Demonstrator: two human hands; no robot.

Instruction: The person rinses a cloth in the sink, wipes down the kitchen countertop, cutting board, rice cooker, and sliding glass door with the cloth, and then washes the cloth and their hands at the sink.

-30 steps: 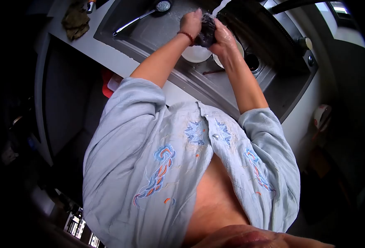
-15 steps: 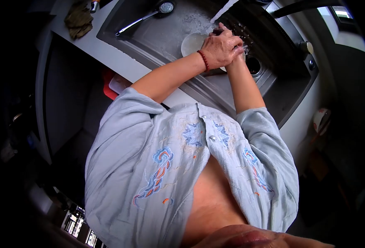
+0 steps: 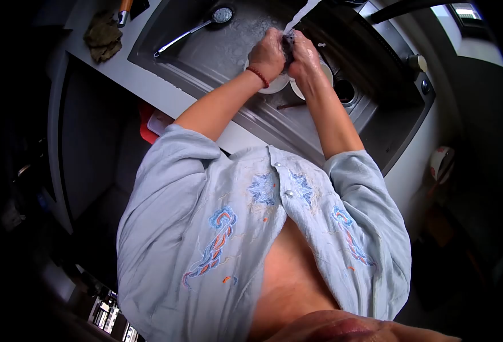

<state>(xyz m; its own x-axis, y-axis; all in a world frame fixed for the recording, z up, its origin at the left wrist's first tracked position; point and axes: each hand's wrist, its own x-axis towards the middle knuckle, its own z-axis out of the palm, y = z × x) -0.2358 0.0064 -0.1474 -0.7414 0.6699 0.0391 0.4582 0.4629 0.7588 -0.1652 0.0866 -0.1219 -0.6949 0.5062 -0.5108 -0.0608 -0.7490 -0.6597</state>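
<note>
My left hand (image 3: 267,57), with a red bead bracelet at the wrist, and my right hand (image 3: 307,57) are side by side over the sink (image 3: 200,60). Both are wet and curled around a small dark wet thing (image 3: 287,48), whose kind I cannot make out. A stream of water (image 3: 301,14) runs down onto it from above. Under my hands sit a white bowl (image 3: 275,86) and a second pale bowl (image 3: 296,90), both partly hidden by the hands and wrists.
A long-handled metal skimmer (image 3: 184,39) lies in the sink's far left. Near the drain (image 3: 345,91) is a thin brown stick (image 3: 291,105). On the left counter are a crumpled brown cloth (image 3: 103,37) and a wooden handle (image 3: 125,10). A red container (image 3: 146,126) shows below the counter.
My left hand was laid over my right; now they are beside each other with the dark thing between them. Both have moved up and left, into the water stream.
</note>
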